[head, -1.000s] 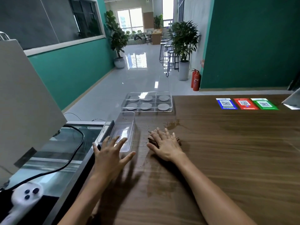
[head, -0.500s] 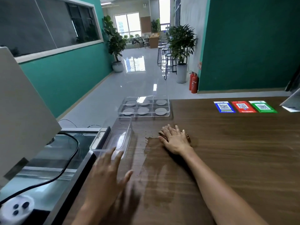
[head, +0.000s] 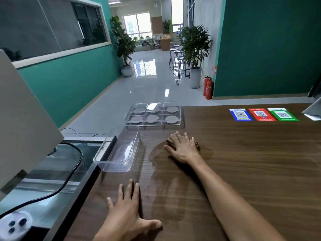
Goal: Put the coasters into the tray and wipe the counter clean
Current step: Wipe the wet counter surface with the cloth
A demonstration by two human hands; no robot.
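R hand (head: 184,147) flat on dark cloth (head: 196,145) on wet wood surface (head: 251,162); L hand (head: 129,211) spread flat near edge. Six coasters (head: 171,119) in tray (head: 153,124); clear bin (head: 119,150) beside.

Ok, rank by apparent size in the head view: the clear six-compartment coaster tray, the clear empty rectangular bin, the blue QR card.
1-2. Clear six-compartment coaster tray and clear empty rectangular bin: similar; the bin is nearer, so unranked.
3. Blue QR card.

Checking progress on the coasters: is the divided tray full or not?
Full: the divided tray shows a round grey coaster in each of its six compartments.
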